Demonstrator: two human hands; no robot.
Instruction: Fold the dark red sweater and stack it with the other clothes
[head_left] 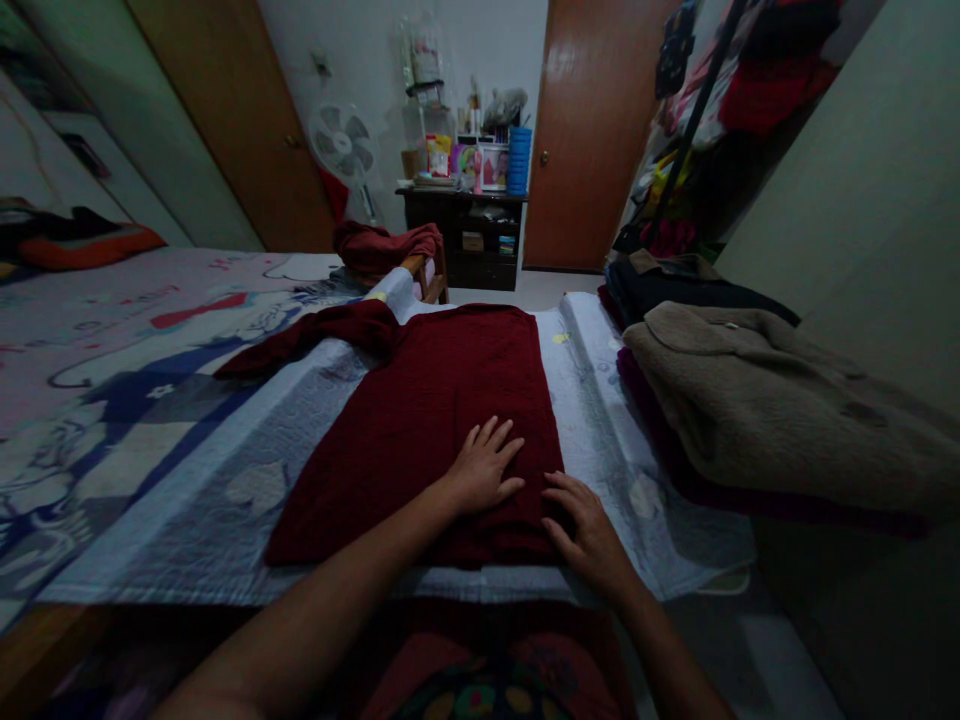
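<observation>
A dark red long-sleeved garment (420, 430) lies spread on a pale blue quilted cloth (187, 500). One sleeve (315, 335) stretches out to the left, while the right side is folded into a fairly straight edge. My left hand (486, 468) rests flat on the garment, right of its middle, with the fingers spread. At the garment's right edge, my right hand (585, 525) touches the fabric with its fingers slightly bent and apart. Neither hand grips anything that I can see.
Folded clothes, with a brown-grey coat (750, 400) on top, are piled on the right. A bed with a patterned blanket (150, 400) borders the cloth on the left. Beyond stand a chair with reddish fabric (386, 247), a fan (343, 142) and a dark cabinet (427, 235).
</observation>
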